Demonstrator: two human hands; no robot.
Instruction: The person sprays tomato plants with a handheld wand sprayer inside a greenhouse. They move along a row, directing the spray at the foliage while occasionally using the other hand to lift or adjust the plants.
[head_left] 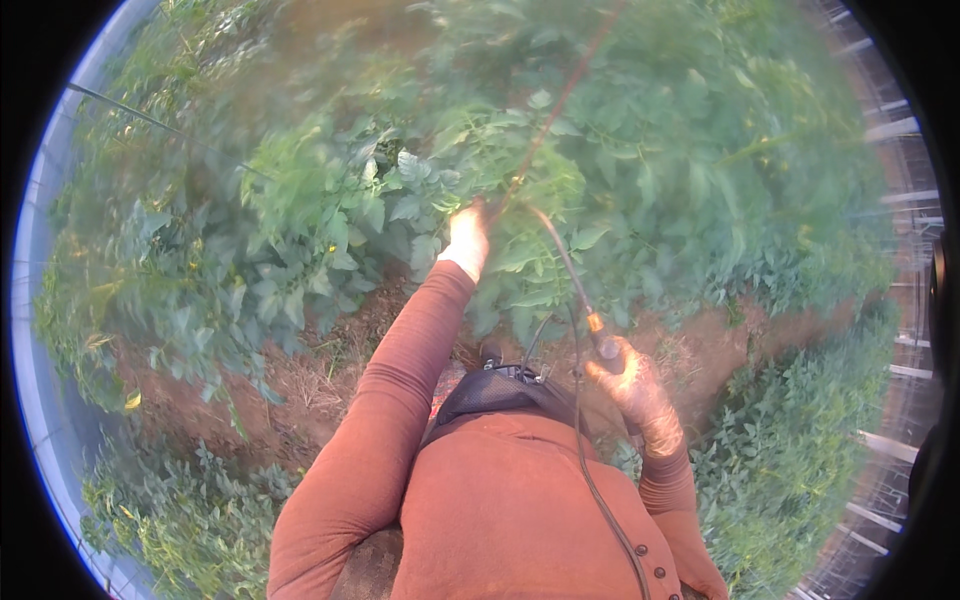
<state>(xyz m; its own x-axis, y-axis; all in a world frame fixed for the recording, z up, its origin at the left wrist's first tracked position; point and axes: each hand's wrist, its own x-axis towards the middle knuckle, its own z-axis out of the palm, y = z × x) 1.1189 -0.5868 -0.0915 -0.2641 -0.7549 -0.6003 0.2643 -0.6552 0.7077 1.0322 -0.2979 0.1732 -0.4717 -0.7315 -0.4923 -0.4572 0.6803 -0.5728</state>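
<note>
Tomato plants with yellow flowers (333, 249) fill the space ahead. My left hand (467, 240) reaches in among the leaves, its fingers closed and partly hidden; what they grip is unclear. From beside those fingers a thin reddish string (557, 108) runs up to the right, blurred. My right hand (640, 392) is wrapped round the grey handle of a wand (606, 346) with an orange collar. The wand's thin dark curved rod (562, 250) reaches up to the foliage beside my left hand. A dark cable (590, 480) hangs down my front, near the handle.
A dark waist pouch (508, 392) sits at my middle. Bare brown soil (300, 400) runs between the plant rows, with more plants (780, 450) at the lower right and lower left. Pale bars (890, 445) line the right rim; a dark line (125, 106) crosses at upper left.
</note>
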